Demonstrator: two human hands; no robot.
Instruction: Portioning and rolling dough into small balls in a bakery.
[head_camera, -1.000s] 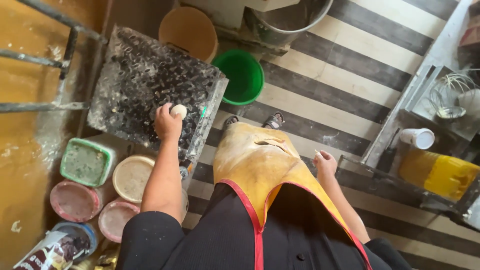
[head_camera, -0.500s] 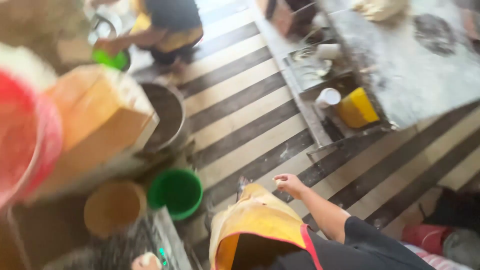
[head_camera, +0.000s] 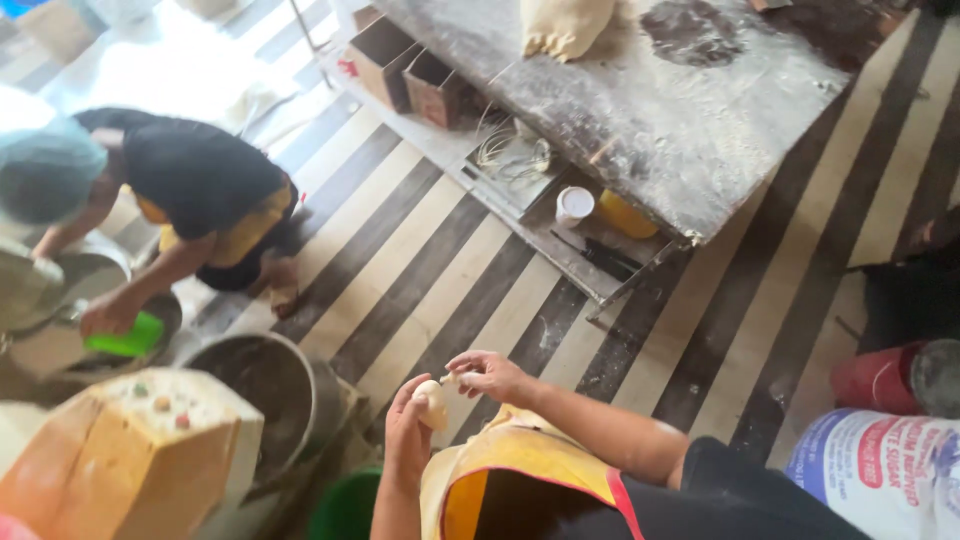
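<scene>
the left hand (head_camera: 408, 432), low in the middle of the frame, is cupped around a small pale dough ball (head_camera: 432, 400), and the right hand (head_camera: 487, 374) just above and to its right pinches at the top of that ball with its fingertips, so both hands are closed on the one piece. a second ago the left hand held the ball out over a dark bubbly sheet to the left while the right hand hung empty by the apron; now the two have met in front of the yellow apron (head_camera: 500, 470) and the view has swung up across the striped floor (head_camera: 420, 270). i judge the piece has come back from the sheet for shaping between the palms. counted outward: one dough ball, two hands of the wearer, one green bucket (head_camera: 345, 510) at the bottom edge, one large metal basin (head_camera: 262, 392) at lower left, one tan block (head_camera: 140, 455) beside it, one floured steel table (head_camera: 640, 110) at upper right, one white cup (head_camera: 574, 205) under it, and one other person (head_camera: 190, 185) at upper left, who holds a green scoop (head_camera: 125, 340).
</scene>
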